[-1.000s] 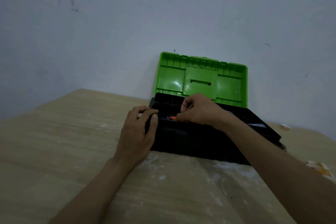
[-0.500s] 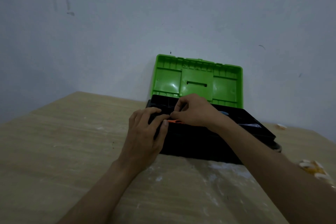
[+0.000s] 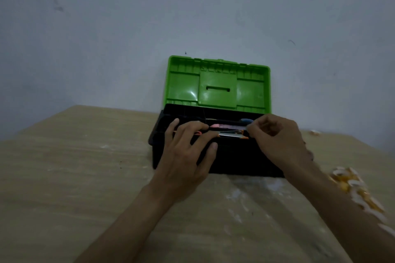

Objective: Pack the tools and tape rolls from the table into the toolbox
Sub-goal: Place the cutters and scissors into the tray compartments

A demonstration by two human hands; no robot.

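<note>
A black toolbox (image 3: 233, 161) stands on the wooden table (image 3: 64, 177) against the wall, its green lid (image 3: 218, 85) raised upright. Along the front of its top tray lies an orange-edged tool with a metal blade (image 3: 232, 134), with pink and blue items behind it. My left hand (image 3: 188, 151) rests over the box's front left rim, fingers on the tool's left end. My right hand (image 3: 275, 136) pinches the tool's right end at the tray. The inside of the box below the tray is hidden.
Yellow and white scraps (image 3: 350, 186) lie on the table to the right of the toolbox. White dust marks (image 3: 245, 190) streak the tabletop in front of it. A plain grey wall (image 3: 192, 17) rises directly behind the box.
My right hand has moved from the box's middle to its right side, uncovering the orange-edged tool in the tray. My left hand slid further onto the front rim.
</note>
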